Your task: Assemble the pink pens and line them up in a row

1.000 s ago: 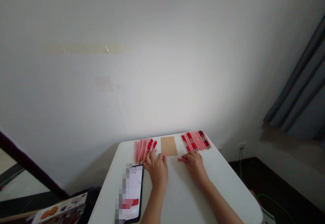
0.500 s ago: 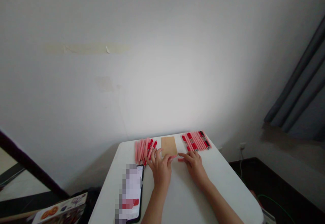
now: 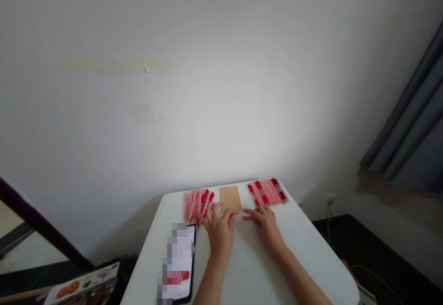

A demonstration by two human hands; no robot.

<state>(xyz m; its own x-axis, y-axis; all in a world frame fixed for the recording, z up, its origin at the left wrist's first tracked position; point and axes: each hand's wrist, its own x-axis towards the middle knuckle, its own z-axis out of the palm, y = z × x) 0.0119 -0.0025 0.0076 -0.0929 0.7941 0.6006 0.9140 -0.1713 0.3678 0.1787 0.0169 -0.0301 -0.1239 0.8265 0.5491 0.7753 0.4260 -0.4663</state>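
In the middle of the white table (image 3: 252, 259), my left hand (image 3: 219, 231) pinches a short pink pen part (image 3: 236, 213) between thumb and index finger, its other fingers spread. My right hand (image 3: 266, 229) faces it, closed on a short red pen part (image 3: 247, 218) that sticks out left of its fingers. A small gap separates the two parts. Just beyond the hands lies a brown card or notepad (image 3: 230, 197). Pink and red pens (image 3: 194, 203) lie bunched by my left fingers. On the right, a neater row of pink, red and black pens (image 3: 268, 192) lies side by side.
A phone (image 3: 182, 263) with a lit, partly blurred screen lies left of my left forearm. The wall (image 3: 221, 88) rises behind the table's back edge. A printed box (image 3: 83, 284) is at lower left, a grey curtain (image 3: 411, 125) at right, and a socket (image 3: 331, 198) low on the wall.
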